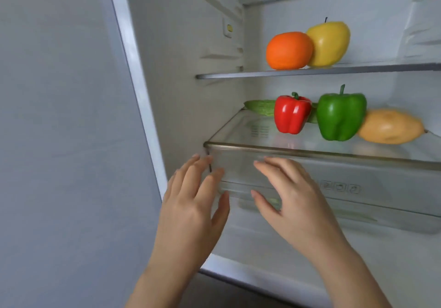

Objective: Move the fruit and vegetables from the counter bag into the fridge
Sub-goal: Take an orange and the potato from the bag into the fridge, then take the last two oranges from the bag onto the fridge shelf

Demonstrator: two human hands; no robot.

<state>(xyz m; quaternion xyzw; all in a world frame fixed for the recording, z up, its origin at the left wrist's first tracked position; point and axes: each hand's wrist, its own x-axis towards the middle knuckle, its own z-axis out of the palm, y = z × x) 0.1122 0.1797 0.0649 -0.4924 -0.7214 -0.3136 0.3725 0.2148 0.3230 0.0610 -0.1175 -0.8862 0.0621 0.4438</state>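
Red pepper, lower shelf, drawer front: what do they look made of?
Red pepper: very glossy, with sharp white highlights and flat uniform colour; possibly a plastic replica, though it could be real.
Lower shelf: clear glass by the look, since it reflects the produce; dull metallic-looking trim along the front edge.
Drawer front: translucent plastic, slightly hazy, with moulded icons.

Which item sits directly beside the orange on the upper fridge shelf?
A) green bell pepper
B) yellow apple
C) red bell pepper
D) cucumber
B: the yellow apple touches the orange on the upper shelf; both peppers stand one shelf lower.
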